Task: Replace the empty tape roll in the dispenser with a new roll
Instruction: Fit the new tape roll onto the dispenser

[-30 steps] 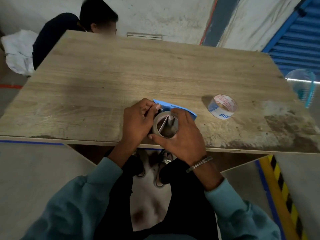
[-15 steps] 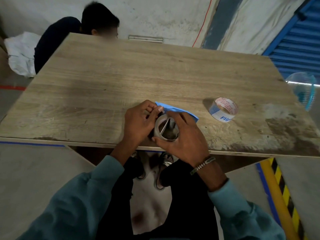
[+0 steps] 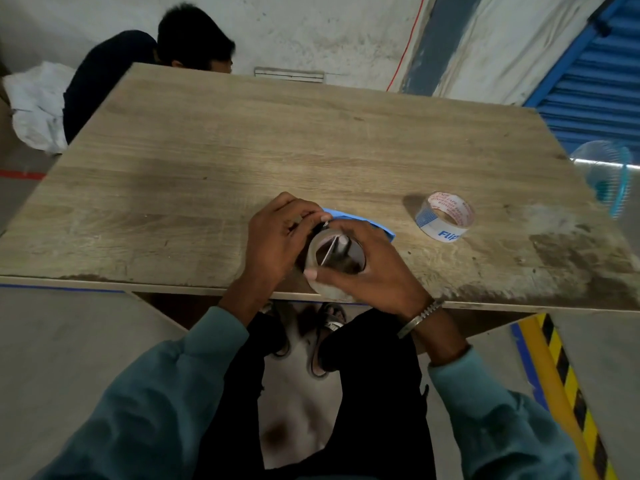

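Note:
A brownish tape roll [image 3: 320,284] sits at the table's near edge, mounted over a grey hub of the blue dispenser [image 3: 348,218], whose body is mostly hidden behind my hands. My right hand [image 3: 374,271] wraps the roll from the right, thumb pressed on its near rim. My left hand [image 3: 277,233] pinches at the roll's upper left edge, where the dispenser meets it. A second roll [image 3: 444,216], clear with blue and red printing, lies on the table to the right, untouched.
The wooden table [image 3: 242,150] stretches away from me. A person in dark clothes crouches beyond its far left corner. A clear and blue plastic item [image 3: 604,171] stands off the right edge. A yellow-black floor stripe [image 3: 557,375] runs at lower right.
My hands and the roll stay in the same place on the table; my right thumb has shifted lower onto the roll's near rim, and my left fingers have closed tighter at its top edge.

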### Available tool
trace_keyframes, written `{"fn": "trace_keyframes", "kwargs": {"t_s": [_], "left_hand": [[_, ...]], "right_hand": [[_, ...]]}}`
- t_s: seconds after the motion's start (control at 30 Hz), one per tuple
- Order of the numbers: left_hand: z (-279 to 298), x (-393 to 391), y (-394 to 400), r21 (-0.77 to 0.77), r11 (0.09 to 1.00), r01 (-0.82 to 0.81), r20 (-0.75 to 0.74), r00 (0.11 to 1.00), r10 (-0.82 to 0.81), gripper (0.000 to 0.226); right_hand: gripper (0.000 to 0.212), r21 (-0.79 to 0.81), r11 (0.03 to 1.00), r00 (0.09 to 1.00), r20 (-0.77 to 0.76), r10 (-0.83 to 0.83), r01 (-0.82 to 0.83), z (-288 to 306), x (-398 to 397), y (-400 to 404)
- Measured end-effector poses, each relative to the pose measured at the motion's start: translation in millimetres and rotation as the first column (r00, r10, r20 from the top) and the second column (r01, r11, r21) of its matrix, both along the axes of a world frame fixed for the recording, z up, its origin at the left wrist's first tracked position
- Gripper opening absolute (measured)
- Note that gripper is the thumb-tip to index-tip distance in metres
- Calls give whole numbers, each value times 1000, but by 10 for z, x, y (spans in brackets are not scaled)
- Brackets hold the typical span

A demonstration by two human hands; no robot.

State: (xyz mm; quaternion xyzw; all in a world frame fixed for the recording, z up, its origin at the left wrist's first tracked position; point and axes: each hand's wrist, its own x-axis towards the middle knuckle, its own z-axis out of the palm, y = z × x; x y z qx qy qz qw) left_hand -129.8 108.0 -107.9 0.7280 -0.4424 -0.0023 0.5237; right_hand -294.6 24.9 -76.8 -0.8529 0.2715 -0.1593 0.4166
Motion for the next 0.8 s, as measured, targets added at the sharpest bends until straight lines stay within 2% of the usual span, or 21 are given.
{"fn": "trace_keyframes", "kwargs": {"t_s": [0.07,0.1,0.2,0.27,0.33,0.43,0.5,0.57,0.67,0.8], "left_hand": [[-13,18,9,-18,999,36,-43,998,-37,6],[-32,26,10,-20,998,63,-62,996,-64,8],[-107,9,16,-25,992,126,-155,979,-129,21],[-116,14,28,-42,991,129,-316,939,-136,33],[-130,50,33,-32,995,95,-322,941,-101,28],[-162,132,-11,8,983,185,-243,954,-178,36],[-160,156,-47,62,947,316,-291,913,-285,33],[-146,147,-50,68,932,356,-333,889,-315,29],[-131,144,-21,32,957,288,-278,922,-268,25],[-144,131,-16,20,964,265,-279,927,-249,24]], "right_hand": [[35,146,986,996,34,-81,76,71,66,-31],[29,141,980,989,30,-147,141,68,112,-51],[36,-19,962,962,-31,-272,271,-16,251,-75],[39,-32,953,949,-77,-304,303,-33,290,-29],[37,-20,955,953,-68,-296,295,-40,283,19],[61,-19,978,974,-95,-208,207,-30,232,121],[87,-117,981,968,-182,-173,153,-32,172,200],[103,-240,962,951,-241,-192,133,-50,129,263],[96,-289,937,942,-208,-263,197,-100,100,296],[96,-241,931,933,-166,-318,274,-122,50,319]]}}
